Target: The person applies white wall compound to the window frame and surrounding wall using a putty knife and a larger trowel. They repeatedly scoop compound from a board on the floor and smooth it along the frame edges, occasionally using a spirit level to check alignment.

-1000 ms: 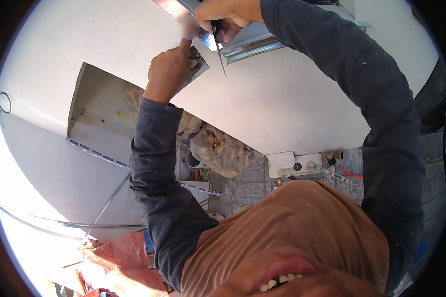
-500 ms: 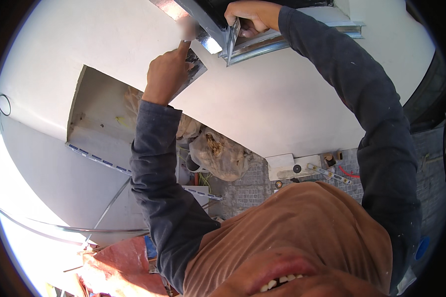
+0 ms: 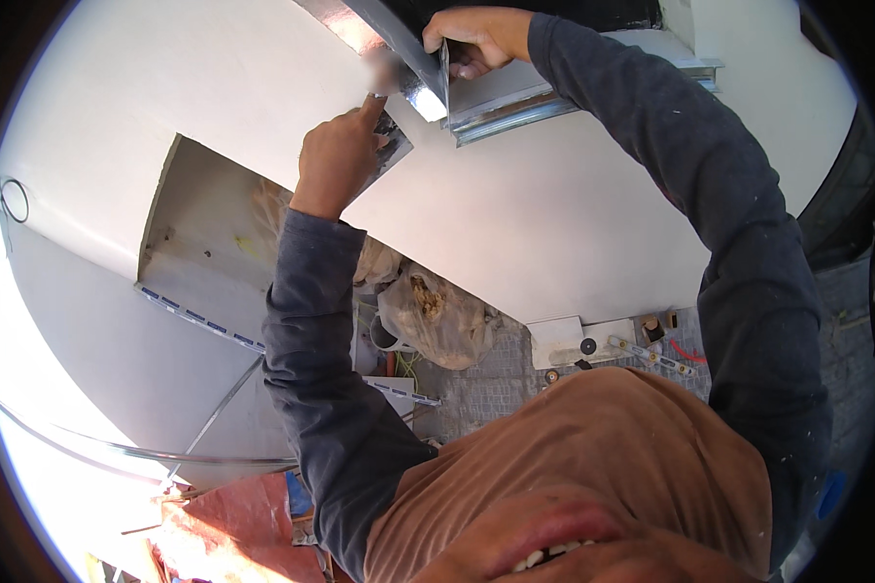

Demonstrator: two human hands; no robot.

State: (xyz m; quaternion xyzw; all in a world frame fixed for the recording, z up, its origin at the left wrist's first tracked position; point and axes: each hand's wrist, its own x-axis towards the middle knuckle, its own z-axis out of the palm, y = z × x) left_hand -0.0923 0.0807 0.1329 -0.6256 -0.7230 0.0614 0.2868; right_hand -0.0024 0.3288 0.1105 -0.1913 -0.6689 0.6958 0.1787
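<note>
In the upper middle of the frame, the right hand [image 3: 476,41] has its thumb and fingers clamped on a thin metal piece [image 3: 445,76], held edge-on just beside the dark beam [image 3: 399,44]. To its lower left, the left hand [image 3: 335,163] has the index finger stretched upward and the others curled; a flat plate [image 3: 393,146] shows behind, but I cannot tell if they grip it. The work seems only partly done: the white panel [image 3: 564,214] already looks smooth, while the metal channel [image 3: 520,115] is exposed and the rectangular opening [image 3: 209,209], at left, uncovered. Farther, a plastic bag [image 3: 442,321] lies on the pavement [image 3: 501,384].
</note>
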